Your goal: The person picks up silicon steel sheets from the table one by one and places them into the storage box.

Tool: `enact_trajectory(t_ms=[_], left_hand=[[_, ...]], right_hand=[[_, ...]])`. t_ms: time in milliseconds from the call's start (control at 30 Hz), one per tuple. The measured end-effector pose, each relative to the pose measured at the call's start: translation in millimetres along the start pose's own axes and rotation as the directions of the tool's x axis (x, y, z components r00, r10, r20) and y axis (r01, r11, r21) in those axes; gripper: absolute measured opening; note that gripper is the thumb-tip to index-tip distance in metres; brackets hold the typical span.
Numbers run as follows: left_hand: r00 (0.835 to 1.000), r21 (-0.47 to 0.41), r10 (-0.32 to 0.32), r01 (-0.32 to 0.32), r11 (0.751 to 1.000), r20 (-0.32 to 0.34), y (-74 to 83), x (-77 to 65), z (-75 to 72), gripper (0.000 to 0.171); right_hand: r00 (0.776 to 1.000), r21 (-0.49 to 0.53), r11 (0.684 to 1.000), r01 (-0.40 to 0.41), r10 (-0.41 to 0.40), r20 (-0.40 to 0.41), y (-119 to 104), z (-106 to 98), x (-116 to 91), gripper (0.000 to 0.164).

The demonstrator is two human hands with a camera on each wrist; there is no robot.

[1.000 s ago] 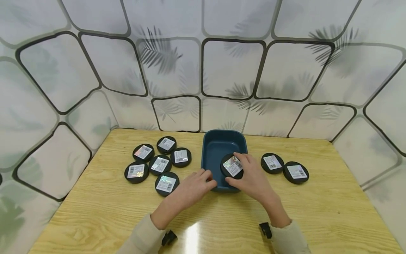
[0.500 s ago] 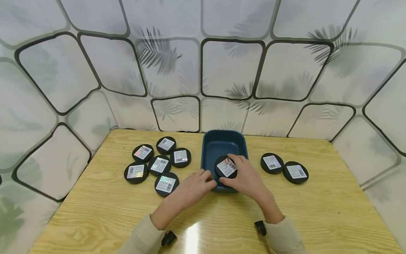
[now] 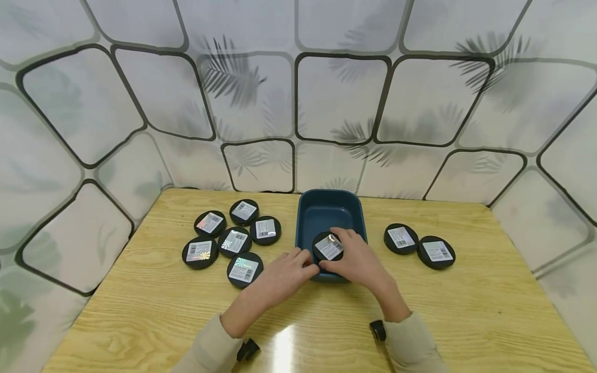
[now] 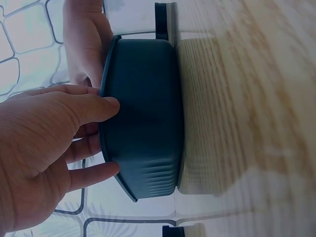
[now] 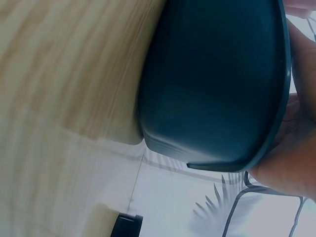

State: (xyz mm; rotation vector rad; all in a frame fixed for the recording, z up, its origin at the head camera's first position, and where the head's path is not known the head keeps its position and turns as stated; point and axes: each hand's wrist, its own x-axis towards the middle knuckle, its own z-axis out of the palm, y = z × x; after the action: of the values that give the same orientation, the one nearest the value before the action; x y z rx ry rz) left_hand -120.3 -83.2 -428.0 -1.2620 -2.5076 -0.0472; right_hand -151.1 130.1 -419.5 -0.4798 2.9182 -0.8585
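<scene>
A dark blue rectangular bin (image 3: 326, 213) stands on the wooden table. My left hand (image 3: 285, 272) grips its near left rim; in the left wrist view the thumb (image 4: 106, 107) lies against the outer wall and other fingers reach over the edge. My right hand (image 3: 358, 263) holds a black round disc (image 3: 328, 247) with a white barcode label, thumb on the near side and fingers on the far side. That disc is within the near part of the bin. From the right wrist, the bin wall (image 5: 212, 84) hides the disc and most of the right hand (image 5: 291, 158).
Several similar labelled discs lie close together to the left, among them one (image 3: 245, 270) near my left forearm. Two more, a disc (image 3: 400, 239) and its neighbour (image 3: 436, 252), lie right of the bin. Patterned fabric (image 3: 336, 103) walls the table's back and sides.
My right hand has moved the disc left and slightly toward me inside the bin. The left hand has stayed at the rim.
</scene>
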Motion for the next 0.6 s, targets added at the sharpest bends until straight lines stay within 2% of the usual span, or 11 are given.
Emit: enact_trajectory(t_ms=[333,600], left_hand=[[1.000,0.009,-0.007,0.007,1.000,0.004,0.2,0.2,-0.8,0.013],[1.000,0.005,-0.007,0.007,1.000,0.003,0.3,-0.2,-2.4,0.014]], right_hand=[[0.999,-0.014,1.000,0.015,-0.014,0.046,-1.6,4.9,2.3,0.081],[0.994,-0.011,0.999,-0.037,0.038,0.102,-1.4,4.5,2.7,0.077]])
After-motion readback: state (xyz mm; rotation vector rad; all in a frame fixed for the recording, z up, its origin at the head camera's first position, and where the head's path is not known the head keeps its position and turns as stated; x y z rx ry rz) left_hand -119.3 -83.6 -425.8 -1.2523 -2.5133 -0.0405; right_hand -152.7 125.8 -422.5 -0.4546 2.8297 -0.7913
